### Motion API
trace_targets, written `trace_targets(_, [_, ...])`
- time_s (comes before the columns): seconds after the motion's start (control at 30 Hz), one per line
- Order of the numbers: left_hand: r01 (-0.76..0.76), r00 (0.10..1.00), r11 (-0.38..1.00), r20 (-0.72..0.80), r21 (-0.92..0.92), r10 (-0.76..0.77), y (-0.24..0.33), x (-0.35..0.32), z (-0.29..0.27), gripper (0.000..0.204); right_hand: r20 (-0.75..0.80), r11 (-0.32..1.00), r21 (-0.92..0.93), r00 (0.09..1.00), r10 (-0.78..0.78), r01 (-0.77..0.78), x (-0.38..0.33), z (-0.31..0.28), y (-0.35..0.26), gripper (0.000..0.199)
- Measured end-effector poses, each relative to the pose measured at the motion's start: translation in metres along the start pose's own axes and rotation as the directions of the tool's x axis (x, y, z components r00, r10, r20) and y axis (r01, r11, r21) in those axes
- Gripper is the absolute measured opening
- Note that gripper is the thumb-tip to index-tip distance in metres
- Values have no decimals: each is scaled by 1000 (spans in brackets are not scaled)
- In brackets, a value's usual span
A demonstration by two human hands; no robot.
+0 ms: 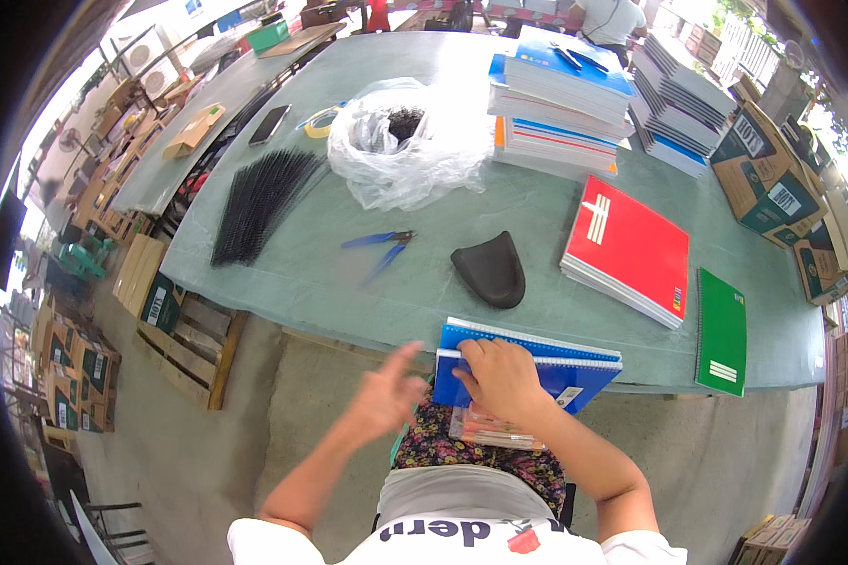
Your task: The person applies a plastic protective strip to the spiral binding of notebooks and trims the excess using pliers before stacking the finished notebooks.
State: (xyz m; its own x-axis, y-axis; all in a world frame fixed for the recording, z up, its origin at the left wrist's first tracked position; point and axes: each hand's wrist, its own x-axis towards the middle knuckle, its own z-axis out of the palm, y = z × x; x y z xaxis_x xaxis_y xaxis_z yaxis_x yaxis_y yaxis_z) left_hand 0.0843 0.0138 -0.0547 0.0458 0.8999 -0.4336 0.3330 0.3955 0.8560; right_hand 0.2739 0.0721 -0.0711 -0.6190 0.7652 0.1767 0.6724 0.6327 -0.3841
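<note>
At the table's near edge my right hand [499,377] grips blue notebooks [584,372] with a row of punched holes along their top edges, its fingers bent over that edge. My left hand [386,391] is in the air just left of them, slightly blurred, fingers apart and nothing in it. A clear pack of what look like pencils [499,430] lies on my lap below the notebooks. Beyond them on the table are blue-handled cutting pliers [386,247] and a dark curved pad [493,270]. A bundle of black binding coils [264,202] is fanned out farther left.
A plastic bag [377,165] holds more black coils. Red notebooks [631,245] and a green notebook [722,330] lie to the right. Tall notebook stacks [561,104] and cardboard boxes [763,179] stand farther back. A phone [270,124] and tape roll [321,122] lie far left.
</note>
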Motion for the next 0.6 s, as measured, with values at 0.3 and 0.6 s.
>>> trace_targets(0.3, [-285, 951, 850, 18, 442, 309, -15, 6, 16, 61, 86, 929, 352, 992, 87, -112, 15, -13, 7, 19])
trace_targets(0.6, [-490, 783, 844, -314, 218, 537, -10, 21, 20, 24, 131, 892, 349, 957, 257, -287, 20, -13, 5, 18])
